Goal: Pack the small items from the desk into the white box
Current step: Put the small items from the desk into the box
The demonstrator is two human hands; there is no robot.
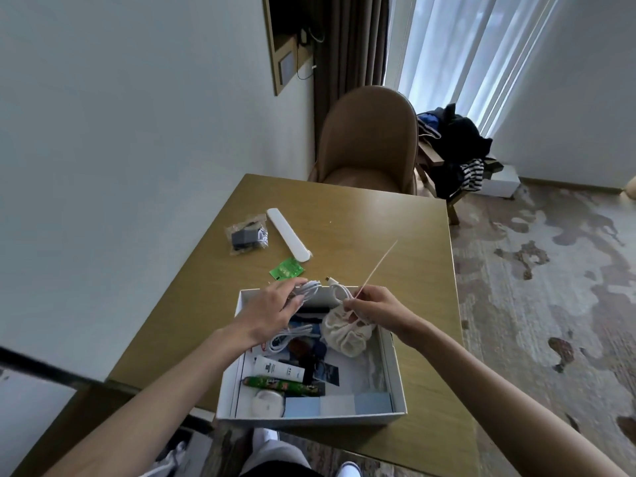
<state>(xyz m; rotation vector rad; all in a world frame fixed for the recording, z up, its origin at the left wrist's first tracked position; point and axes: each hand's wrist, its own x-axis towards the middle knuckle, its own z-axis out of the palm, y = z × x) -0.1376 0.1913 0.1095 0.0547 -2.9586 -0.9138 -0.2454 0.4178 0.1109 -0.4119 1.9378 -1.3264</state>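
A wooden desk [361,228] stands against the white wall, the white box [395,370] open beneath both hands. The left hand [272,311] grips a coiled white cable [309,288]; the right hand [375,306] pinches a drawstring [378,261] above its cream pouch [347,333], with a green sachet [286,269] lying just beyond the left hand.

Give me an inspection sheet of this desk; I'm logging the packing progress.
Surface: wooden desk, mostly bare.
Job's things: white box open at near edge, partly filled; cream pouch, white tube, green tube inside.
Clutter: bagged adapter, long white case, green sachet remain on the desk.
Grippers: left hand holds coiled white cable; right hand pinches a thin tie.
Cables: another white cable in box.
Surroundings: brown chair, clothes pile, curtains.
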